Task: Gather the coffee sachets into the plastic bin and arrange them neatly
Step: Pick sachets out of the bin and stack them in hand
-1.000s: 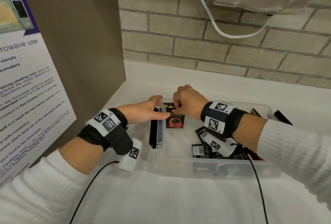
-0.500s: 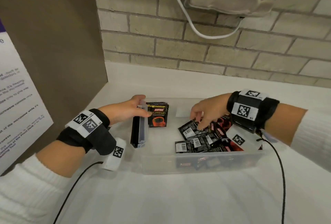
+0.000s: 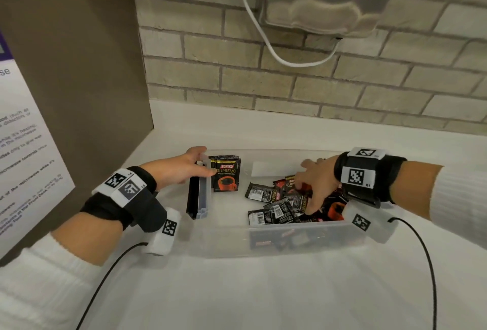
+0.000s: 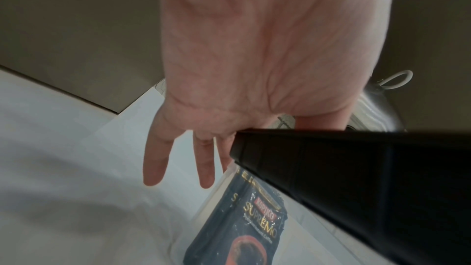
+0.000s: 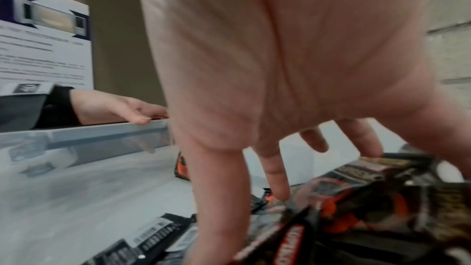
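Black "KOPIKO SUPREMO" sachets (image 3: 226, 174) in plastic bin (image 3: 276, 242)

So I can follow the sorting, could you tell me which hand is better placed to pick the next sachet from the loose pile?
Probably the right hand: its fingers are already in the loose sachets, while the left hand rests on the bin rim.

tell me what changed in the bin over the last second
The right hand left the upright sachets at the bin's left end, crossed to the right and now reaches with spread fingers into the loose pile of sachets; whether it grips one is unclear. The left hand stayed on the left rim of the plastic bin, and the upright sachets stayed put.
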A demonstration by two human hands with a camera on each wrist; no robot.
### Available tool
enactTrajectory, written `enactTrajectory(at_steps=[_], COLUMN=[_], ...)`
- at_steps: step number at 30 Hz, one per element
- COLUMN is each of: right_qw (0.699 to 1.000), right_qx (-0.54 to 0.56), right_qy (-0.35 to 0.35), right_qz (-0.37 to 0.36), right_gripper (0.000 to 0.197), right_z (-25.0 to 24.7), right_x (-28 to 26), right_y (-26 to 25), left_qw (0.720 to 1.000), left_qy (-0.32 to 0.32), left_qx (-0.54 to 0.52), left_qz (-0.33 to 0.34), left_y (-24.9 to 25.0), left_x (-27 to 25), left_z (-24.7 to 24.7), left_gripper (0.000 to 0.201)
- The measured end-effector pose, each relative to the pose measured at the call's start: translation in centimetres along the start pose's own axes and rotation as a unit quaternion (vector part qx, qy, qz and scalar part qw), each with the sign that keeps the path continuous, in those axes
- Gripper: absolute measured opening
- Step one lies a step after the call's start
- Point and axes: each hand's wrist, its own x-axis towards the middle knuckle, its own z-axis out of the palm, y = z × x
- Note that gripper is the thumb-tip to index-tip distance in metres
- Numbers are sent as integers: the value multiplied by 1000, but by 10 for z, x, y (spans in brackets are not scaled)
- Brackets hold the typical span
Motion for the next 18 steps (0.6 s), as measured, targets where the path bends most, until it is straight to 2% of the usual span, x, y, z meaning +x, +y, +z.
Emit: enactTrajectory(at_steps=[3,7,8,12,15,18], right_qw=[998,998,998,992,985,985], right_qx=[31,2,15,86,109,102], right_qy=[-58,-65,-60,-95,-130,-139], right_qz=[-16,-19,-18,8,27,2], right_gripper=[62,51,55,99,97,87], right_z=[0,-1,0,4,7,7], right_x=[0,1,0,6,9,8], right_y=[2,2,3,14,18,17], left_qw=[1000,1000,1000,1000,1000,999], left_qy=[1,-1,-2,-4,-5,-6], left_qx=[8,17,19,23,27,32], left_qz=[-2,-4,-4,-4,-2,1], left_y=[0,1,2,0,-1,-1], left_x=[-2,-2,-2,-1,0,1], left_z=[-1,-2,-1,-2,-2,-2], left_gripper=[73,74,74,74,75,75])
